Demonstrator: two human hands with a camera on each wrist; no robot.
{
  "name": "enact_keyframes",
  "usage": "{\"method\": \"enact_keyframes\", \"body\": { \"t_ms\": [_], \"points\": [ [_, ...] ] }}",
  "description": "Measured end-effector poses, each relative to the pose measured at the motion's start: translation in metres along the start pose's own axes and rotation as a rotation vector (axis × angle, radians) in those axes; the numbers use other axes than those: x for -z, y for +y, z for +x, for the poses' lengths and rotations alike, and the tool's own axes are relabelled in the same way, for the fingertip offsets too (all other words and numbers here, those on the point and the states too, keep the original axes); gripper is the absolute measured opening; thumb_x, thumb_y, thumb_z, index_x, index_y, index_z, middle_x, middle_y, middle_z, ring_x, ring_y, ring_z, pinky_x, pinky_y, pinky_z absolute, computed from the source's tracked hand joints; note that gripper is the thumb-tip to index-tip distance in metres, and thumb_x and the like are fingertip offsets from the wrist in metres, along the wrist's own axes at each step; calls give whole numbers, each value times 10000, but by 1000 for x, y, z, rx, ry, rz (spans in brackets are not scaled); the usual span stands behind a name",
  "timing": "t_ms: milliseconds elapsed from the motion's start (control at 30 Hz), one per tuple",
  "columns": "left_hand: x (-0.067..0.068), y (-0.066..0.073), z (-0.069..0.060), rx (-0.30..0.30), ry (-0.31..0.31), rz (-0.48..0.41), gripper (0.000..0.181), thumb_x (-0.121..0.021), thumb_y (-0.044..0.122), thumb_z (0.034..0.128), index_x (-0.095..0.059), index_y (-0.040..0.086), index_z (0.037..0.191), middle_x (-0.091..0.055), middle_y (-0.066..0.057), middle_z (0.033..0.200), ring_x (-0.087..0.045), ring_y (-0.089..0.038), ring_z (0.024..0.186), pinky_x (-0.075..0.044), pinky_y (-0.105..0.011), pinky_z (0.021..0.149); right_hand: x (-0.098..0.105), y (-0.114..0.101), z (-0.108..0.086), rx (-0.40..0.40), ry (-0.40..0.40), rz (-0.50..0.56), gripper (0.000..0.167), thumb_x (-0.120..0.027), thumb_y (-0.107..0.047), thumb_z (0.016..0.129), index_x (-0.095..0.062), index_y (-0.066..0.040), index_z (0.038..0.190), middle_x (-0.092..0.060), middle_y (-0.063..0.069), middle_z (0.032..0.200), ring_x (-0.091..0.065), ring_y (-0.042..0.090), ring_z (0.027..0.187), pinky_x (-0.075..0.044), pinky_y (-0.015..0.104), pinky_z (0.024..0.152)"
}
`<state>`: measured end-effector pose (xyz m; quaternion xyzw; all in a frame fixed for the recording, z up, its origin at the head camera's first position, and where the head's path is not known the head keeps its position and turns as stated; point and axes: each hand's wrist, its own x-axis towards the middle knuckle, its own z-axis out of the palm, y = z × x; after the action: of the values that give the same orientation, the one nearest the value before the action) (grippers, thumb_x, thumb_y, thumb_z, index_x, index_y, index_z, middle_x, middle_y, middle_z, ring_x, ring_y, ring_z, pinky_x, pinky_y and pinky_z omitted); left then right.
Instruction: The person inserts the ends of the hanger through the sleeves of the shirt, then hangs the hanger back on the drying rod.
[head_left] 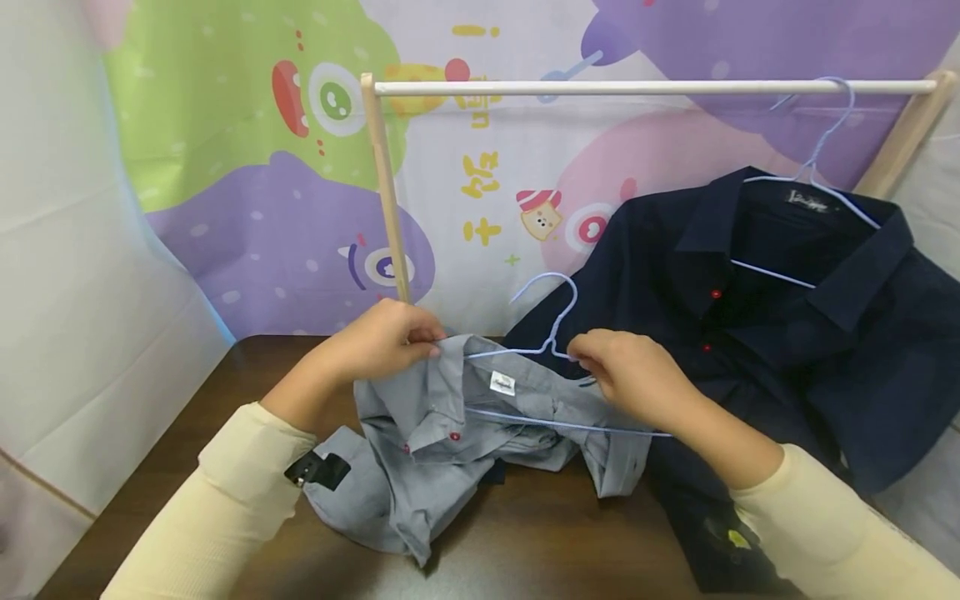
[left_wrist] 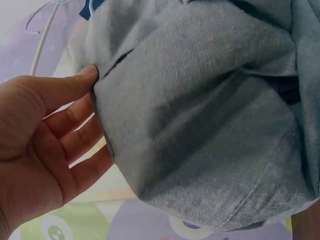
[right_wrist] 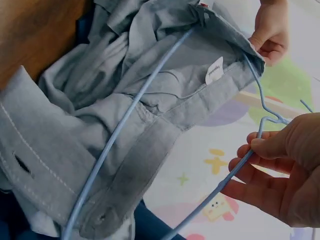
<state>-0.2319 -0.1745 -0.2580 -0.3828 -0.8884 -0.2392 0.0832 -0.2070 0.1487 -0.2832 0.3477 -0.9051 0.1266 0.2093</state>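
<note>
A grey shirt (head_left: 420, 483) with red buttons and a white neck label (head_left: 502, 382) hangs over the table, partly on a light blue wire hanger (head_left: 551, 343). My left hand (head_left: 386, 340) pinches the shirt's edge near the collar, thumb on one side of the cloth in the left wrist view (left_wrist: 55, 135). With thumb and fingers, my right hand (head_left: 633, 375) grips the hanger's shoulder wire beside the hook. In the right wrist view, one hanger end lies inside the grey collar, while the wire (right_wrist: 220, 186) under my right hand is outside the cloth.
A dark navy shirt (head_left: 660, 250) hangs at the right on another blue hanger (head_left: 813, 158), hooked over the white rail (head_left: 637, 87) of a wooden rack. The brown table (head_left: 555, 533) lies below. Behind stands a cartoon-printed backdrop (head_left: 247, 225).
</note>
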Motion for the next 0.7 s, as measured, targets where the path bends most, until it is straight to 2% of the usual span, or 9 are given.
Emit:
{"method": "enact_keyframes", "body": {
  "t_ms": [167, 300, 533, 700],
  "points": [
    [2, 4, 7, -8, 20, -55, 69, -727, 0, 845, -728, 17, 911, -703, -29, 791, -650, -148, 741, -541, -338, 685, 1, -9, 6, 21, -13, -61, 192, -677, 40, 855, -716, -104, 976, -649, 3, 827, -568, 164, 688, -519, 326, 583],
    [0, 9, 15, -21, 26, -79, 64, -722, 10, 854, -717, 20, 917, -692, -19, 798, -641, -141, 748, -531, -328, 695, -5, -18, 12, 49, 9, -75, 186, -680, 43, 846, -710, -98, 963, -642, 0, 825, -592, 171, 710, -497, 312, 539],
    [-5, 16, 20, -52, 43, -85, 68, -730, 20, 851, -722, 27, 918, -707, -29, 824, -658, -150, 771, -534, -318, 706, -12, -25, 19, 50, 65, -31, 81, -667, 22, 859, -668, -59, 870, -622, 18, 766, -562, 175, 642, -512, 353, 584],
    [-6, 17, 21, -39, 18, -47, 121, -777, 40, 812, -739, 49, 927, -707, -11, 822, -658, -135, 763, -540, -304, 707, -11, -27, 18, 32, 64, -22, 82, -663, 30, 857, -667, -51, 864, -613, 21, 762, -549, 163, 637, -501, 328, 581]
  ]
}}
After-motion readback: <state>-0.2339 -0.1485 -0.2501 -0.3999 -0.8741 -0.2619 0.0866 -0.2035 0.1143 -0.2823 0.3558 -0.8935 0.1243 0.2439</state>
